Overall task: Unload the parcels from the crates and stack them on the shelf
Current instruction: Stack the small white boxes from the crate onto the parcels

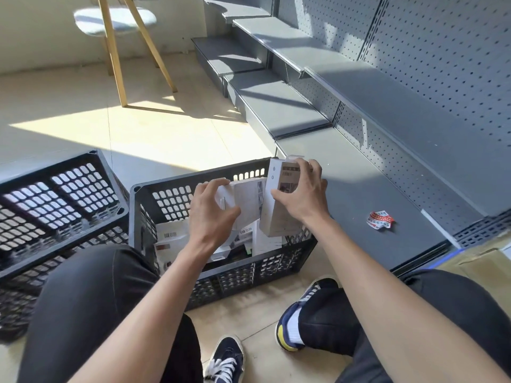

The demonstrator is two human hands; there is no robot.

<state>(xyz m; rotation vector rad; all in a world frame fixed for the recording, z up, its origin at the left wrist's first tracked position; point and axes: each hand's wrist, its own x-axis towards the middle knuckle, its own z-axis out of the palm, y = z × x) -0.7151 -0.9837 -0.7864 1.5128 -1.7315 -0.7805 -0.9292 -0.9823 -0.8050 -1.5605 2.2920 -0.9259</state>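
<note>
My right hand (300, 193) clamped on tall white box (279, 200), thumb on near face, fingers curled over top edge; box upright, frame centre, above crate (221, 275). My left hand (213, 208) fingers spread, curled round second white box (246, 200), just left of first. More parcels (171, 239) inside crate. Grey shelf (367, 194) at right. Second crate (55, 205) at left.

Sunlight is falling in a bright patch across the pale tiled floor (83, 111), where a wooden-legged stool (116, 23) is standing against the light wall (41, 37).
</note>
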